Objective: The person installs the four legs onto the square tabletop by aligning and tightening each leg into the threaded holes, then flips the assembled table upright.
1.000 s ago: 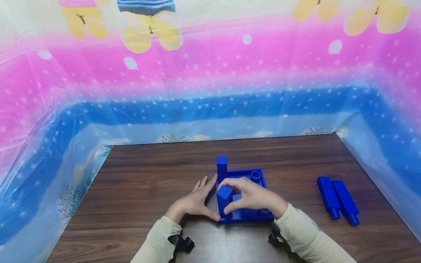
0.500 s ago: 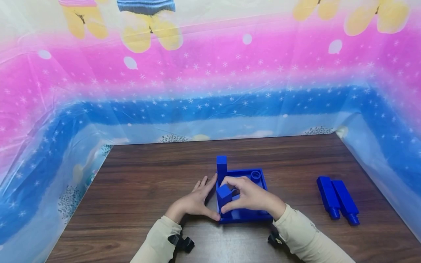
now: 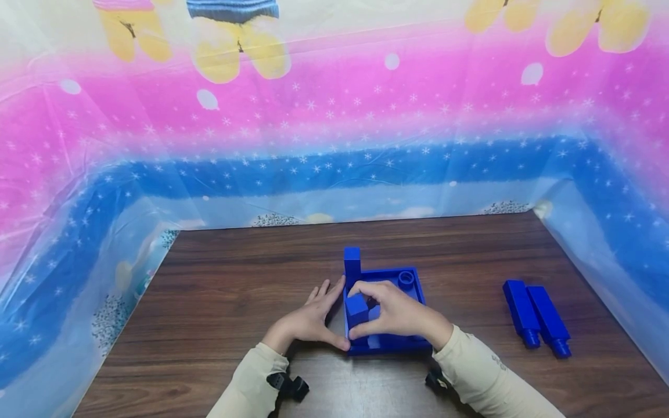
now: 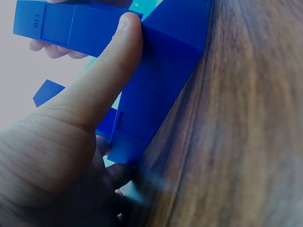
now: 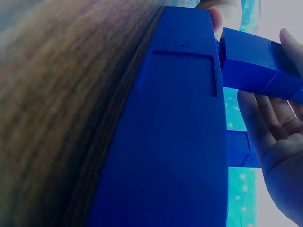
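Note:
My right hand [image 3: 405,313] pinches a square blue leg [image 3: 357,309] between thumb and fingers. The leg stands upright at the near left corner of an upturned blue square tabletop with a raised rim [image 3: 394,350]. My left hand [image 3: 308,325] lies spread against the tabletop's left side, its thumb touching near the front corner and its fingers reaching back. In the left wrist view, the held leg [image 4: 83,29] projects from the tabletop's side wall [image 4: 151,80]. Another blue leg [image 3: 352,264] stands at the far left corner. The held leg's lower end is hidden.
Two loose blue legs [image 3: 521,313] with threaded ends lie side by side at the right of the brown wooden table [image 3: 251,261]. A round socket [image 3: 406,281] shows in the tabletop's far right corner. A patterned cloth [image 3: 334,128] hangs behind the table.
The held leg has turned about its upright axis, so its square top now sits straighter. My right fingers and wrist have shifted slightly left; my left hand keeps its place.

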A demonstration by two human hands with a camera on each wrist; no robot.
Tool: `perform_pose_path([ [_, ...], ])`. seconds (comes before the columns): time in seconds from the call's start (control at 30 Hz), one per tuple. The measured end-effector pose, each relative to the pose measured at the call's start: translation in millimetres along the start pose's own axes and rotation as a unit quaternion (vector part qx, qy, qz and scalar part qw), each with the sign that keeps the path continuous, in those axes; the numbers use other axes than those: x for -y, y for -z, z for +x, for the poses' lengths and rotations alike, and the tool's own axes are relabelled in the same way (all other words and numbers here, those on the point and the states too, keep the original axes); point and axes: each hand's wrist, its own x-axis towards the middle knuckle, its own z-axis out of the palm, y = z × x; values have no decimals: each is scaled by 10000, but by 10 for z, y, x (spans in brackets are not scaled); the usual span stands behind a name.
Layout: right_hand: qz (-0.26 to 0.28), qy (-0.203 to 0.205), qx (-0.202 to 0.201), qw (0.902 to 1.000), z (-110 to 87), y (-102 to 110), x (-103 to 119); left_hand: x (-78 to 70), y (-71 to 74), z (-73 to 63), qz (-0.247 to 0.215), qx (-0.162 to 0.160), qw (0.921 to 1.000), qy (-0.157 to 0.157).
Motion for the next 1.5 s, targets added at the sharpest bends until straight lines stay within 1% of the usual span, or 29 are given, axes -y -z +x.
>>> perform_pose_path([
  [0.07,-45,-41,83,9999,-2,14,0,-9,5,-1,-3,5,10000,8],
  [0.13,20,-48,192,9998,-5,29,-1,-16,10,0,-9,15,10000,2],
  [0.23,350,8,371,9987,-6,46,-5,-19,13,3,-16,15,10000,-13],
  [0.37,850,68,578,9947,-6,62,-16,-17,14,5,-10,11,10000,-18],
  [0.63,1311,51,895,9873,-7,112,-11,-11,11,3,1,32,10000,-20],
  [0.8,1389,6,991,9853,-23,134,-27,-11,9,3,17,36,10000,2],
  [1.03,1428,-188,1059,9839,-36,156,-34,-5,7,7,31,43,10000,10],
  [1.13,1464,-167,1082,9832,-34,163,-26,1,4,7,47,41,10000,26],
  [1.33,1521,-204,1073,9823,-32,160,-22,4,-4,2,31,12,10000,59],
  [1.5,1450,-244,1015,9839,-38,155,-24,-2,-8,1,35,-9,10000,73],
])
